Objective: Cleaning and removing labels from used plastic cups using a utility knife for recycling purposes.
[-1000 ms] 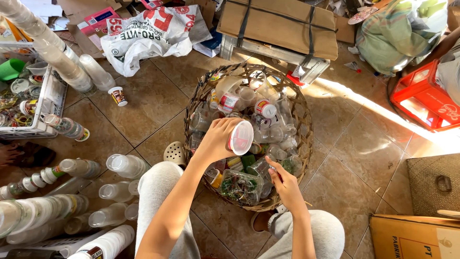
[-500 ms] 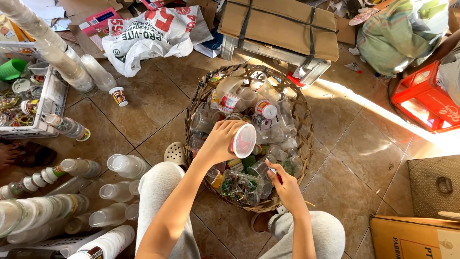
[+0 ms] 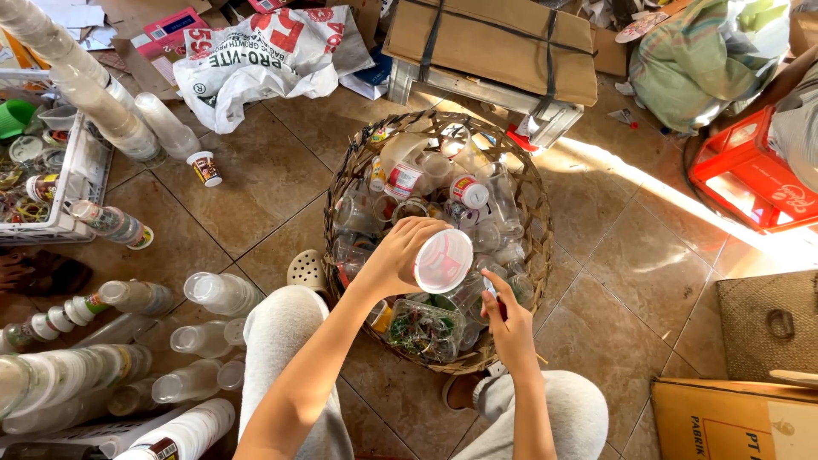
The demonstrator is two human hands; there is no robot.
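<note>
My left hand [image 3: 400, 254] grips a clear plastic cup with a pinkish rim [image 3: 441, 260], its mouth turned toward me, above a round woven basket [image 3: 532, 187]. The basket is full of used plastic cups and bottles [image 3: 426, 179]. My right hand [image 3: 509, 317] hovers over the basket's near right edge and pinches a small dark tool; what it is I cannot tell. Both my knees in grey trousers flank the basket's near side.
Stacks of nested clear cups [image 3: 128, 383] lie on the tiled floor at left. A white crate [image 3: 64, 200] of scraps stands at far left. A printed white sack [image 3: 264, 55], a strapped cardboard bundle [image 3: 494, 43], a red crate [image 3: 750, 170] and a cardboard box [image 3: 733, 422] surround me.
My left hand has turned the cup slightly and lowered it a little toward the right hand. The right hand has risen closer to the cup's rim.
</note>
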